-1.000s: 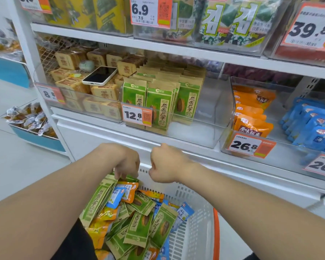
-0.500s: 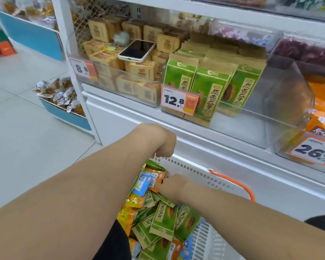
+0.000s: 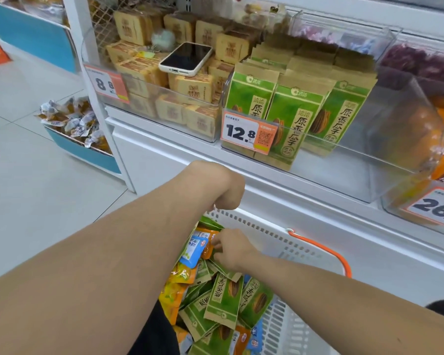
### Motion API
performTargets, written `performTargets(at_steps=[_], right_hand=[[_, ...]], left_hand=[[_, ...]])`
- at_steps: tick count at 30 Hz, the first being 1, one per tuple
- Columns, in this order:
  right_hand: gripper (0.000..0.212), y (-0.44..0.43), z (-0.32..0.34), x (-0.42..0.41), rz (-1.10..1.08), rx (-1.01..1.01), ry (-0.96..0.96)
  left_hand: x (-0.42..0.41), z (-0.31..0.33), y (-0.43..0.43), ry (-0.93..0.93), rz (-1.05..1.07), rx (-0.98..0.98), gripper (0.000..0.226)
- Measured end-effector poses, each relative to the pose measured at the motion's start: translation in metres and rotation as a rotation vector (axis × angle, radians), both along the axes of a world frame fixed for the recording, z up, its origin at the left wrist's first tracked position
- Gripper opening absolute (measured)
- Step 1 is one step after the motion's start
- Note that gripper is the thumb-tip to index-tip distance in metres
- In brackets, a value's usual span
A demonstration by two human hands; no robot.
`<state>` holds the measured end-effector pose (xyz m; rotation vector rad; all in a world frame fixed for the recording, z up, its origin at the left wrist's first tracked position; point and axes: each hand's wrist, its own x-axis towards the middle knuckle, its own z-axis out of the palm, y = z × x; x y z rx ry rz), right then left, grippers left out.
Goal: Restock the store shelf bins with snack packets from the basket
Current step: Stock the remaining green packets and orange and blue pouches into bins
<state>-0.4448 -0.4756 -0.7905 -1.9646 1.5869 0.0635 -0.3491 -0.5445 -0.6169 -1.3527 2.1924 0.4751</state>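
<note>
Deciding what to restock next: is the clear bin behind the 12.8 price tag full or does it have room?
It has room. The clear bin holds upright green packets only on its left; its right part is bare.

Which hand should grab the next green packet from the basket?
Probably the right hand: its fingers already rest among the green packets in the basket. The left hand hovers fisted above the rim.

Your left hand [image 3: 224,192] is curled into a fist at frame centre, forearm crossing from lower left; your right hand [image 3: 232,249], just below, pinches with bent fingers [image 3: 217,245].
</note>
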Motion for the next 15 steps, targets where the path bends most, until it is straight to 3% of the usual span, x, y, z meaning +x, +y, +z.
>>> performTargets(at_steps=[2,5,7,11,15], right_hand=[[0.029,-0.002,0.001,0.001,0.001,0.09,0.021],[0.055,0.001,-0.001,0.003,0.02,0.322,-0.127],[0.046,0.002,-0.002,0.008,-0.013,0.4,-0.248],[0.039,-0.01,-0.008,0.017,-0.123,0.221,-0.325],[0.02,-0.014,-0.004,0.019,-0.099,-0.029,-0.15]], left_hand=[[0.0,0.003,0.003,0.017,0.013,0.016,0.04],[0.004,0.003,0.006,0.006,0.02,0.016,0.042],[0.006,0.003,0.007,-0.006,0.03,0.016,0.042],[0.008,0.007,0.009,0.0,0.047,0.009,0.04],[0.006,0.009,0.009,0.018,0.055,0.011,0.04]])
